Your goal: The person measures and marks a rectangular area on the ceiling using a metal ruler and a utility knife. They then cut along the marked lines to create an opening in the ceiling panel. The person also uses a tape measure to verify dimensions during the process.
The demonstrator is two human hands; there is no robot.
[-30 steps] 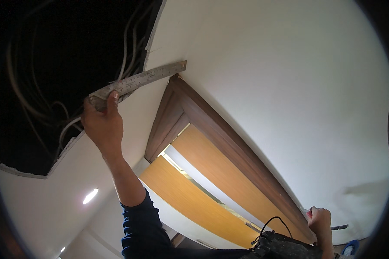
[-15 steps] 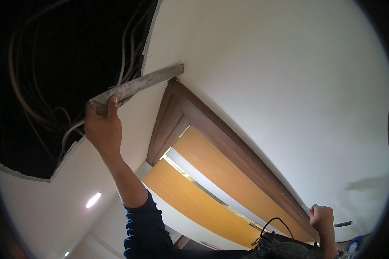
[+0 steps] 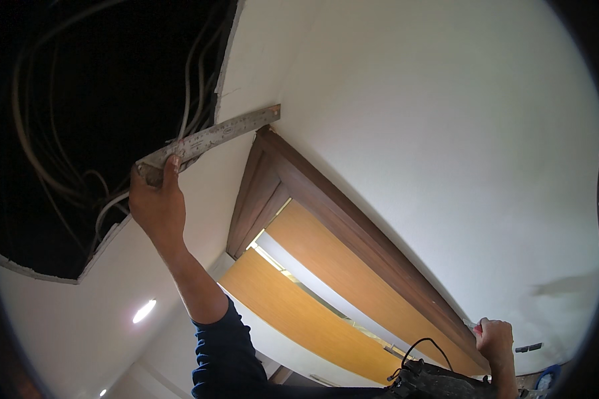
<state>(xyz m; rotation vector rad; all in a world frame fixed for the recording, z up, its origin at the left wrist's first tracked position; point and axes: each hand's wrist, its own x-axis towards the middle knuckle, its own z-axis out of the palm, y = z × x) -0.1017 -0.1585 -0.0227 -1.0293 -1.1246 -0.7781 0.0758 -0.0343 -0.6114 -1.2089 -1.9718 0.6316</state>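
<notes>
"So, where is that metal rule (image 3: 226, 133) of yours?"

"In my left hand (image 3: 158, 206), up beside the ceiling opening (image 3: 36, 271). Its far end comes to where ceiling and white wall (image 3: 446, 153) meet, just beside the top corner of the dark door frame (image 3: 353, 229). Whether it touches the wall, I can't tell."

"How have you got hold of it?"

"Closed firmly on the near end, thumb lying on the face towards me. My other fingers are hidden behind it, and so is part of the thicker stained piece there."

"And the right one?"

"My right hand (image 3: 496, 338) is low down near the frame's far end, curled into a fist round a small pale-and-red thing (image 3: 478, 328). Only a scrap shows, so I can't say what it is."

"What else is hard to see?"

"Inside the opening it's nearly black; pale cables (image 3: 186, 86) fade off into it. A black object (image 3: 432, 378) with a thin cord is cut off at the bottom, and something blue (image 3: 546, 379) sits half lost at lower right."

"Any writing?"

"Small dark markings along the rule, with a little oval mark, too fine for me to make out."

"Anything changed from a second ago?"

"Hardly. Rule, opening and frame corner all sit slightly lower in view together; my grip looks the same on both sides."
</notes>
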